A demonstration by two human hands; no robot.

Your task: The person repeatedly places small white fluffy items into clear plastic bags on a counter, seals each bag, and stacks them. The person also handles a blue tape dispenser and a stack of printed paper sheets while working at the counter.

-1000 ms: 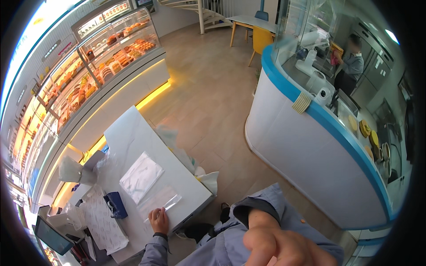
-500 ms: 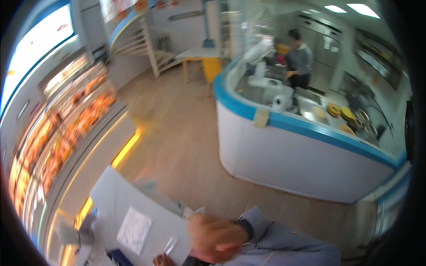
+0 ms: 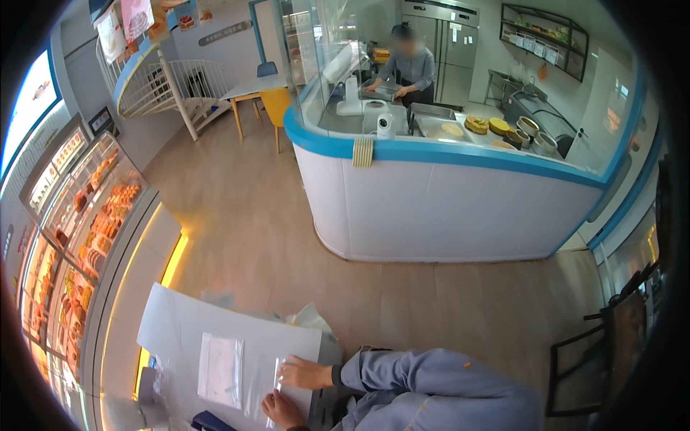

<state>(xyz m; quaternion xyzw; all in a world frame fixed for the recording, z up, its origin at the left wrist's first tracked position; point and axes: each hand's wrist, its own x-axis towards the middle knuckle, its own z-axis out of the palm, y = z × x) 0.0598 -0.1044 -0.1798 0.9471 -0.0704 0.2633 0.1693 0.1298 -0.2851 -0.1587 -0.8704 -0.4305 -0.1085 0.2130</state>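
Note:
A narrow clear plastic packet (image 3: 277,372) lies along the right part of the white tabletop (image 3: 180,327). My right hand (image 3: 305,374) reaches in from the right in a grey-blue sleeve with a dark cuff, its fingers closed on the packet's upper part. Just below it, my left hand (image 3: 284,410) has its fingertips closed on the packet's lower part. A larger flat clear packet (image 3: 221,370) with whitish contents rests to the left, apart from both hands. What is inside the narrow packet is too small to tell.
A dark blue object (image 3: 210,421) sits at the table's near edge. A lit pastry display case (image 3: 100,237) runs along the left. Across the wooden floor (image 3: 244,215) stands a white, blue-topped counter (image 3: 445,201), with a person (image 3: 411,72) working behind it. A dark chair (image 3: 611,345) is at right.
My right hand, blurred and raised beside the table, has come down onto the narrow packet, by my left hand. The view has shifted. The person behind the counter now leans over it.

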